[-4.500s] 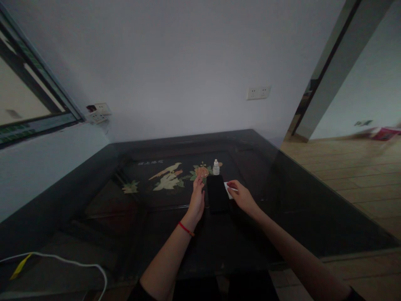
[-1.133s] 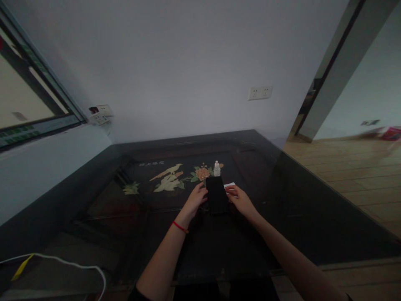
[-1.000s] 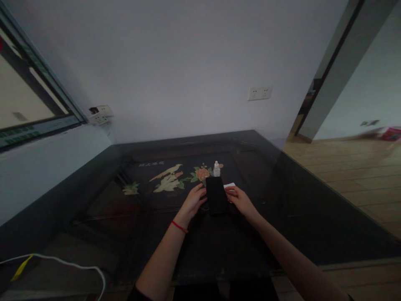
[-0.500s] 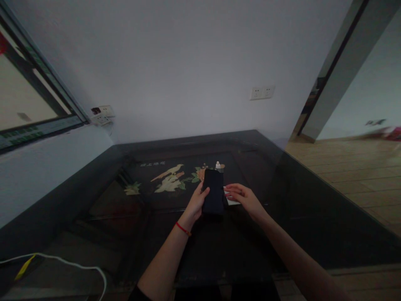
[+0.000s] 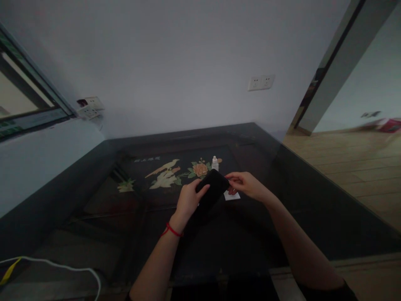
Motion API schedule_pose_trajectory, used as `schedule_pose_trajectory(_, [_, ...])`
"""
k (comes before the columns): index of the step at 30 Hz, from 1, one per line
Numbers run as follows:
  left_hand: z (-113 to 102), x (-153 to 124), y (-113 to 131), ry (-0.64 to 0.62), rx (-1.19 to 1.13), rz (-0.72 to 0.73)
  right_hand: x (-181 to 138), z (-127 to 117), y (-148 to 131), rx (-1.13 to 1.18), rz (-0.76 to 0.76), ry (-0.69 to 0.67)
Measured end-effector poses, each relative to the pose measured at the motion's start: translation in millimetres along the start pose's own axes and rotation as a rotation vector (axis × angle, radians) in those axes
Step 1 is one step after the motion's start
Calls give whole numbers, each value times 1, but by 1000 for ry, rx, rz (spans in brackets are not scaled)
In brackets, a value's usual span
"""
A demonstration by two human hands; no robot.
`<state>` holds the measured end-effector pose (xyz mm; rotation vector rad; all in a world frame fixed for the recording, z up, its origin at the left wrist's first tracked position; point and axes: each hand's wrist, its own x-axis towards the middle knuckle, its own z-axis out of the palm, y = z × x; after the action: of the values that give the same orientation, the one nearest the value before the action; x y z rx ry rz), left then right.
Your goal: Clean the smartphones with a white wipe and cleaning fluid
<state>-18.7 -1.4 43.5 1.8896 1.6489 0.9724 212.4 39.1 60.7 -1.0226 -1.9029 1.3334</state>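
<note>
The phone (image 5: 213,189) points long-ways away and right, in the clamped fingers of the left hand (image 5: 187,198); the right hand (image 5: 248,184) (fingers pinched? can't tell) is at its far end.

We take the phone (image 5: 213,186) as our clock's centre: it sits in the left hand (image 5: 188,197), which lies on its eight o'clock side. The right hand (image 5: 249,184) is at three, fingertips at the phone's edge — touching or just beside, we cannot tell. Past those fingertips, the card (image 5: 232,196) lies on the desk (image 5: 313,200) between three and four. At twelve, just behind the phone, the bottle (image 5: 214,163) stands upright. Farther off we find the wall socket (image 5: 261,82) at one — and the cable (image 5: 61,265) at eight.
</note>
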Motion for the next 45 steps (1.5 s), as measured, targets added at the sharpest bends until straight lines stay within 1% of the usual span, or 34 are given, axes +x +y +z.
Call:
schedule_pose_trajectory(4, [-2,-2,2,-21,88,8,-3,-2,-3,-23,27,-44])
schedule_pose_trajectory(8, [-3,-3,3,-12,117,-6,-1,1,0,-67,41,-22])
schedule_pose_trajectory(11, [-4,-4,4,-20,113,-12,2,5,5,-71,23,-31])
schedule_pose_trajectory(17, [-2,-2,1,-41,209,49,3,5,7,-100,-16,-47])
schedule_pose_trajectory(21, [1,1,-7,-25,188,68,4,5,7,-164,-37,-21])
schedule_pose_trajectory(25, [2,5,-13,-44,145,63,5,6,8,-205,-71,-15])
schedule_pose_trajectory(30, [2,8,-16,-85,28,67,2,5,3,-111,-52,-56])
schedule_pose_trajectory(33, [2,9,-16,-103,-26,59,-1,3,-3,-102,-39,-72])
schedule_pose_trajectory(35, [2,9,-15,-114,-46,57,-2,2,-7,-87,-43,-90])
schedule_pose_trajectory(39, [2,8,-14,-135,-40,81,-3,-1,-7,31,-17,-142])
schedule_pose_trajectory(42, [-1,8,-13,-142,-3,93,-4,-2,-5,92,43,-192])
schedule_pose_trajectory(45, [-3,9,-11,-167,18,107,-6,-6,-5,174,135,-282])
